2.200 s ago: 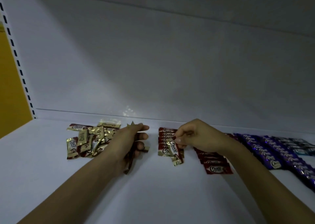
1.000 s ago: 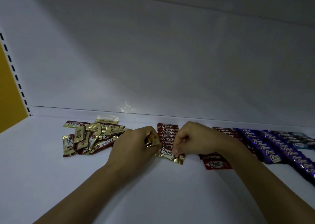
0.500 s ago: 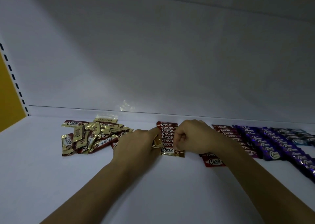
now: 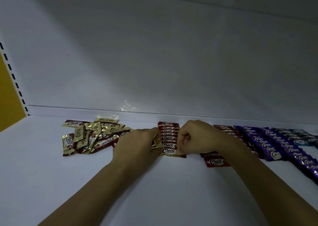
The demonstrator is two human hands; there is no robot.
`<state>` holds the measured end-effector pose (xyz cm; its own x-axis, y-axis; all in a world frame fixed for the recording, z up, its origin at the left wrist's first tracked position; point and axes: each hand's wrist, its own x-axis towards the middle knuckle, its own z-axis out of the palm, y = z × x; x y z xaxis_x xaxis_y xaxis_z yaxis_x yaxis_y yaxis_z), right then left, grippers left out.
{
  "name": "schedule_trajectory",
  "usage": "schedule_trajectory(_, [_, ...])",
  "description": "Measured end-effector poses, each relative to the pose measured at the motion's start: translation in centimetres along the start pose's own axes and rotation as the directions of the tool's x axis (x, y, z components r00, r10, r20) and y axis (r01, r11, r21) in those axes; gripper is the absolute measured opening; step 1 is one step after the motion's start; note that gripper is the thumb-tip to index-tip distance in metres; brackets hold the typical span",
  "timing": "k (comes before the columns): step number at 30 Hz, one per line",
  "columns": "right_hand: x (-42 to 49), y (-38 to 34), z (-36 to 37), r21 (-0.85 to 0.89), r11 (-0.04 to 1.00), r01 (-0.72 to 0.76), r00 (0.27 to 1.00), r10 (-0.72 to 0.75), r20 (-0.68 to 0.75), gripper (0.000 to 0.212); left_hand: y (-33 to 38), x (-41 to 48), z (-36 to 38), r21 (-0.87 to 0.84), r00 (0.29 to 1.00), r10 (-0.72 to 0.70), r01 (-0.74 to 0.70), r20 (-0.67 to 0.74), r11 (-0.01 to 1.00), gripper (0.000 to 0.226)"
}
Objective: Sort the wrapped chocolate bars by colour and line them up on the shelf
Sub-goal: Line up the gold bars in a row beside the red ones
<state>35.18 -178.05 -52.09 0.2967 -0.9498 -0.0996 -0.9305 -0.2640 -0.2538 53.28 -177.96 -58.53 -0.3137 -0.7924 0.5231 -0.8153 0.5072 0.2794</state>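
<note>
On the white shelf floor (image 4: 154, 191), centre: a row of dark red, gold-edged foil-wrapped chocolate bars (image 4: 168, 133) overlaps from the back wall toward the viewer.
Near end of the row: the front bar (image 4: 169, 151) lies flat, "Choco" logo upward.
Right side of the row: the right hand (image 4: 199, 138), fingers curled, pinches the front bar's right end between thumb and forefinger.
Left side of the row: the left hand (image 4: 137, 145), fingers curled, holds a gold foil wrapper (image 4: 157, 142) just beside the row (how many bars it holds cannot be told).
Far left: a loose heap of gold and dark red wrapped bars (image 4: 91, 136) lies unsorted, the bars overlapping at all angles.
Right of the wrist: a red row (image 4: 223, 129), partly hidden by the right forearm, ends in a red wrapped bar (image 4: 216, 162) nearest the viewer.
Further right: purple wrapped bars (image 4: 275, 145) lie in lines.
Far right, back: pale blue wrapped bars (image 4: 302, 139), dim.
Left margin: a yellow panel (image 4: 8, 96) beside a slotted upright (image 4: 13, 78).
</note>
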Motion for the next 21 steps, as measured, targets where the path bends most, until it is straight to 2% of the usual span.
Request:
schedule_trajectory(6, [-0.03,-0.10,0.07,-0.069,0.998,-0.009,1.000,0.009,-0.002,0.009,-0.05,0.04,0.00,-0.001,1.000,0.014,-0.014,-0.007,1.000,0.020])
schedule_trajectory(11, [0.01,0.14,0.10,-0.107,0.994,-0.038,0.999,0.039,0.013,0.022,-0.10,-0.12,-0.09,-0.021,1.000,0.006,-0.006,-0.014,1.000,0.018])
schedule_trajectory(15, [0.13,0.22,0.22,-0.106,0.994,-0.031,0.999,0.033,0.021,0.019,-0.08,-0.10,-0.10,-0.023,1.000,0.008,-0.009,-0.020,1.000,0.015])
schedule_trajectory(21, [0.35,0.45,0.37,-0.114,0.993,-0.030,0.999,0.025,-0.042,0.016,-0.20,-0.10,-0.10,-0.011,0.999,-0.037,0.037,-0.021,0.999,0.012])
